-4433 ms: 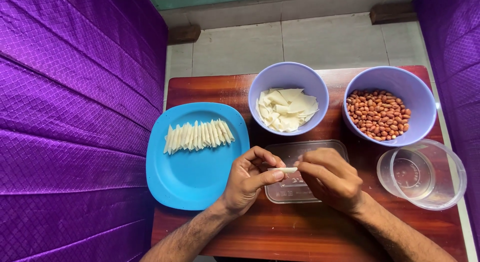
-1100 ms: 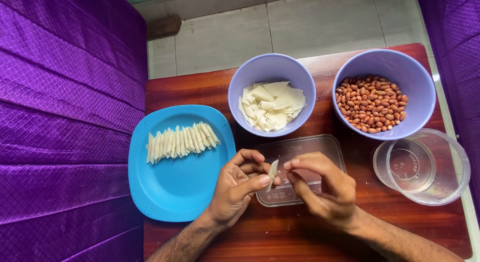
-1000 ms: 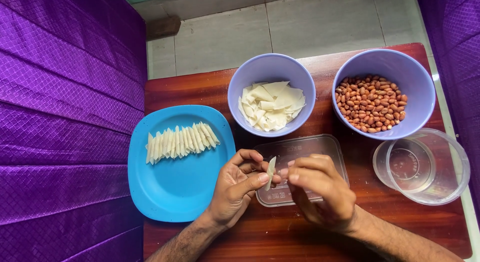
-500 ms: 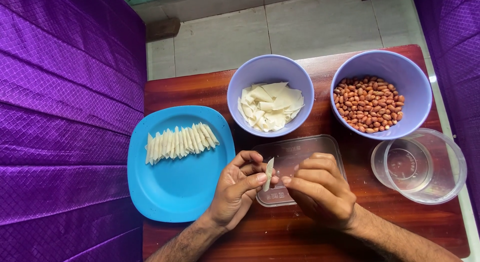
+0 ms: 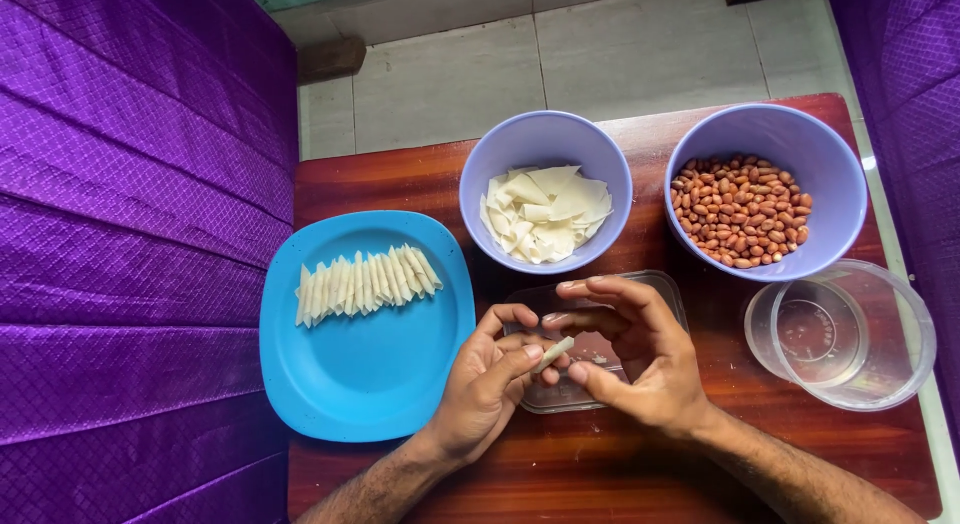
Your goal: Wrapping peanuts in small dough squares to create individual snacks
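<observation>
My left hand point(image 5: 488, 384) and my right hand point(image 5: 630, 359) meet over a small clear tray point(image 5: 668, 294) at the table's front. Both pinch a small white rolled wrapper piece point(image 5: 552, 353) between fingers and thumbs. To the left, a blue plate point(image 5: 370, 384) carries a row of several finished white rolls point(image 5: 365, 281). Behind the hands stands a lilac bowl point(image 5: 545, 144) of flat white wrapper pieces point(image 5: 545, 212). At the right, a second lilac bowl point(image 5: 770, 129) contains peanuts point(image 5: 740, 209).
A clear round container point(image 5: 840, 334) stands at the right front of the red-brown wooden table point(image 5: 400, 179). Purple quilted cloth point(image 5: 130, 234) rises along the left and the right sides. A grey tiled floor point(image 5: 560, 54) lies beyond the table.
The white piece has gone from standing upright between my fingers to lying rolled and tilted. My right-hand fingers have lifted and spread over it.
</observation>
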